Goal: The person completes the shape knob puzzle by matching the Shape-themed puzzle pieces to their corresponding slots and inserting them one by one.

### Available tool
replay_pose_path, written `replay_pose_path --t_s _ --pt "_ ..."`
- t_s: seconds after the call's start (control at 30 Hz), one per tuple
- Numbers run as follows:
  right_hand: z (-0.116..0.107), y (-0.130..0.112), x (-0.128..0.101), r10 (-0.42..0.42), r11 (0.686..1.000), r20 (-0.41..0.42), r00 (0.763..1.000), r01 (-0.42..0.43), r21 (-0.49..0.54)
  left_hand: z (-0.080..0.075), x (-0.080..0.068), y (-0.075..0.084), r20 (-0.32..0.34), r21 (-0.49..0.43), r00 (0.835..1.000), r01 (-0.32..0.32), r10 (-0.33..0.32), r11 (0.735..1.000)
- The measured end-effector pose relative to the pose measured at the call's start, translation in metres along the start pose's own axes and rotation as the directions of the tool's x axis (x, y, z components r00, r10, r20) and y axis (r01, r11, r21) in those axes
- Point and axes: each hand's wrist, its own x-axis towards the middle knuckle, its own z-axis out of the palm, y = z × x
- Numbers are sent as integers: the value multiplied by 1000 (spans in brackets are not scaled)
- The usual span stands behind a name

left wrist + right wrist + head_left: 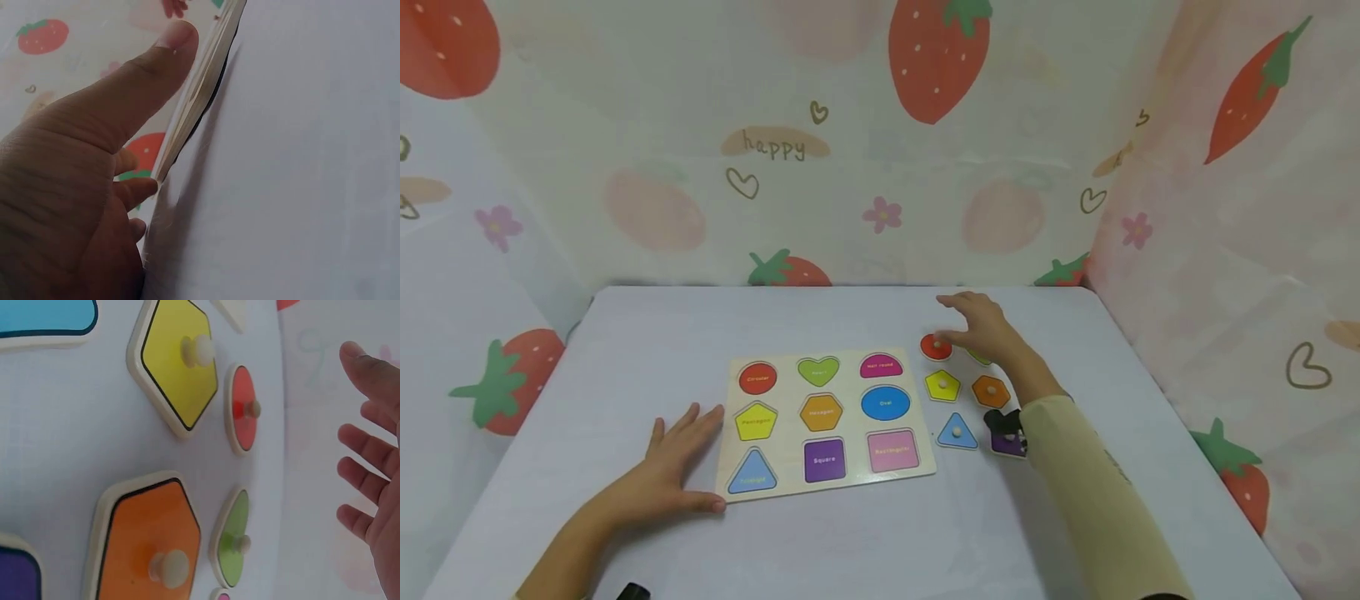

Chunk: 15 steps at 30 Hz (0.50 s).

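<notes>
A wooden shape puzzle board with colored printed shapes lies on the table. My left hand touches its left side, fingers spread and thumb at the lower left corner. In the left wrist view, the thumb lies by the board's edge. To the right of the board, my right hand hovers with parted fingers over the red circle piece and the green piece, holding nothing. Nearer me lie a yellow pentagon piece and an orange hexagon piece, each with a knob.
A blue triangle piece and a purple square piece lie below the right forearm, the square partly covered by a black wrist device. The white table ends at a strawberry-print cloth wall.
</notes>
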Motion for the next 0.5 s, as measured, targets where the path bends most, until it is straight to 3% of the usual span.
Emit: replay_pose_path --t_s 0.23,0.5 --pt "12 7 7 49 996 77 996 -55 73 2 1 1 3 40 1000 -14 13 999" --pt "25 14 13 91 993 130 987 -99 58 2 1 0 2 55 1000 -22 21 998"
